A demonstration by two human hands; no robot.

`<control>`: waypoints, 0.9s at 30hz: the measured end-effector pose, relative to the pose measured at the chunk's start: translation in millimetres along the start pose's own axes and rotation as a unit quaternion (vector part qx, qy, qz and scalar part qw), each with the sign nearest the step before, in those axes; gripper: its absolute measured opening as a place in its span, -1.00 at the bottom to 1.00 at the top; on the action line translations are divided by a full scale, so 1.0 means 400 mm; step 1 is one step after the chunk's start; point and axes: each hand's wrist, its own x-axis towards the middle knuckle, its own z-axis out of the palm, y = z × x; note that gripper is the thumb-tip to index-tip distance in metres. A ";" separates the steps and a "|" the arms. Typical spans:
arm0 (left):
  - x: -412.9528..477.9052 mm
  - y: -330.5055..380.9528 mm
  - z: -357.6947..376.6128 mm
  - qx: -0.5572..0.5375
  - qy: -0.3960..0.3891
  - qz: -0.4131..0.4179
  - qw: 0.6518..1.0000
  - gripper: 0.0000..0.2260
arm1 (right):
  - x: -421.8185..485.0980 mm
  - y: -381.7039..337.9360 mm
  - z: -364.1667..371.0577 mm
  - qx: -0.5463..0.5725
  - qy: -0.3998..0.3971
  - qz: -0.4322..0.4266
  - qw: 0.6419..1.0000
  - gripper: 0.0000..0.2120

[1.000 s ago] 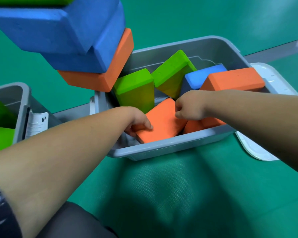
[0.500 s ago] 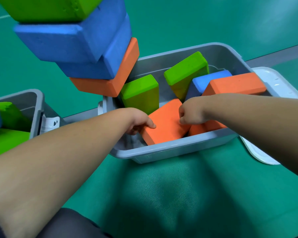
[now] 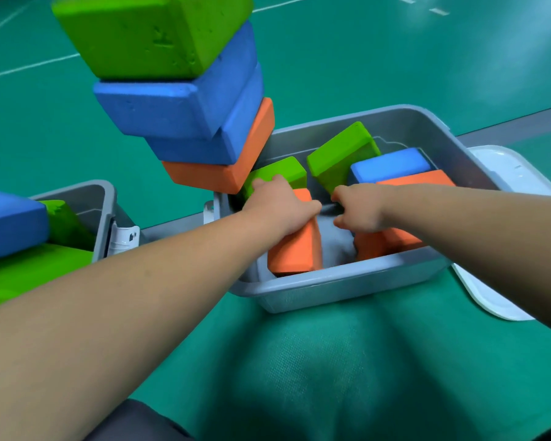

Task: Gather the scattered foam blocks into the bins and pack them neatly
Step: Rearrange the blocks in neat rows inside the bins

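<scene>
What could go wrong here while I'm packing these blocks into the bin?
The leaning stack beside the gray bin looks unstable; a bump from your left hand might topple it. The tilted green block may keep the others from sitting flat, wasting space.

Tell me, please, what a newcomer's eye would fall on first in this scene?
Probably the leaning stack of foam blocks at upper left, green over blue over orange. Next, the grey bin at centre, where the left hand grips an orange block stood on edge and the right hand reaches in beside it.
</scene>
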 end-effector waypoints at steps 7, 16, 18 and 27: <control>-0.006 -0.003 -0.058 0.147 -0.036 0.015 0.988 -0.34 | -0.017 -0.010 -0.017 -0.033 -0.037 -0.019 0.999 -0.55; -0.022 -0.057 -0.021 0.121 -0.154 -0.085 0.977 0.16 | -0.021 -0.029 -0.041 -0.047 0.002 -0.034 0.998 -0.63; -0.028 -0.059 -0.017 0.086 -0.123 -0.059 0.987 0.13 | -0.014 -0.034 -0.054 -0.042 0.037 -0.036 0.998 -0.68; -0.044 0.040 0.009 -0.100 -0.081 0.029 0.991 -0.55 | 0.002 -0.026 -0.116 0.115 0.093 0.039 0.988 -0.42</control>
